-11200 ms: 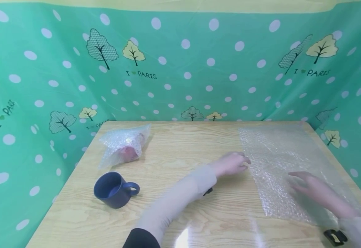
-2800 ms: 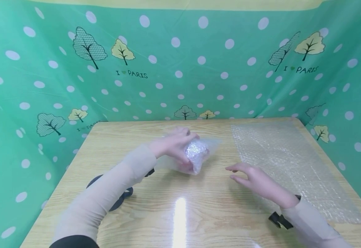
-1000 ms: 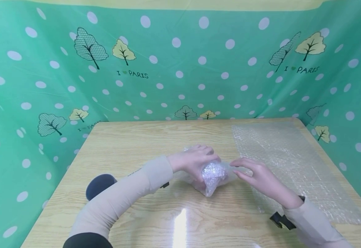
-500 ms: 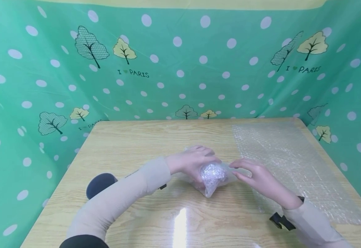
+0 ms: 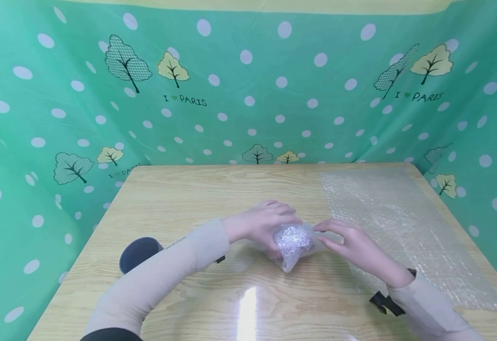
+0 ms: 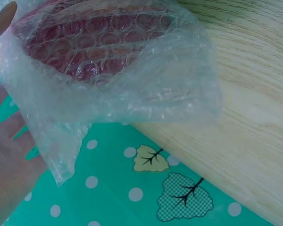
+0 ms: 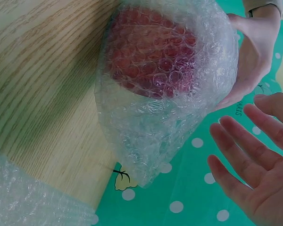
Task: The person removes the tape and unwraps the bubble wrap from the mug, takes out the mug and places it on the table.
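Observation:
A bubble-wrapped bundle (image 5: 291, 244) is near the middle of the table. Its reddish, rounded contents (image 7: 155, 52) show through the wrap in the right wrist view; their kind is blurred by the bubbles. My left hand (image 5: 265, 225) grips the bundle from the left, thumb towards me and fingers over the far side. On the other side my right hand (image 5: 355, 241) has its thumb and forefinger at the loose right end of the wrap. In the right wrist view the right hand (image 7: 254, 169) shows its fingers spread and relaxed beside the wrap, pinching nothing.
A dark blue mug (image 5: 137, 253) stands at the left, partly covered by my left sleeve. Over the right side of the wooden table (image 5: 205, 189) lies a flat sheet of bubble wrap (image 5: 402, 227). A green patterned curtain (image 5: 248, 85) surrounds the far and side edges.
The bundle has come from the back left to the middle, carried by my left hand. My right hand has left the bubble wrap sheet for the bundle's end. The last second shows barely any movement.

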The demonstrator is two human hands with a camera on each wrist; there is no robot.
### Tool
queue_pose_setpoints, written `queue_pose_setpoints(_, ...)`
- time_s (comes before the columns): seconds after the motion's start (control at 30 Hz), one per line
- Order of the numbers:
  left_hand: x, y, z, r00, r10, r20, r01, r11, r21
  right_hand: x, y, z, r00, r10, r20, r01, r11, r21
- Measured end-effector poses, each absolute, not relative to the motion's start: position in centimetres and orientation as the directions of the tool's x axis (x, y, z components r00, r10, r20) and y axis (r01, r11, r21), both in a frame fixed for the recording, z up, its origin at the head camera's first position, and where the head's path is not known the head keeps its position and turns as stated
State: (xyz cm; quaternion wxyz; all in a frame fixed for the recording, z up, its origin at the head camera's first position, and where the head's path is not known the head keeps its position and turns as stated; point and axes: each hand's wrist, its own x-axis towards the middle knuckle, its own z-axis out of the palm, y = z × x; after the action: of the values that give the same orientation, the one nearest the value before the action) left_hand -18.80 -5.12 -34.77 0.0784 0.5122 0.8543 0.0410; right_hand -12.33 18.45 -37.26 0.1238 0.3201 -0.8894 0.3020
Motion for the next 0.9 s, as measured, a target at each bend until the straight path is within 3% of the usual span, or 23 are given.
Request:
queue_pose_setpoints(0.53,-17.6,-6.9,-33.5,-0.505,0.863,0.015,0.852,0.495,0.169,-12.9,17.4,-36.4,-0.709,-0.565,0.421,-0.705,0.568,-0.426)
queue_pose_setpoints(0.7,-17.1,-7.5,-33.5,-0.496,0.864,0.086,0.863,0.48,0.158,-13.1,17.0,-36.3,-0.674,-0.589,0.446,-0.738,0.549,-0.391)
queue_pose_setpoints(0.9,-16.4,-8.4,-33.7,-0.479,0.851,0.217,0.878,0.455,0.151,-13.3,16.5,-36.1,-0.691,-0.605,0.395,-0.722,0.557,-0.411)
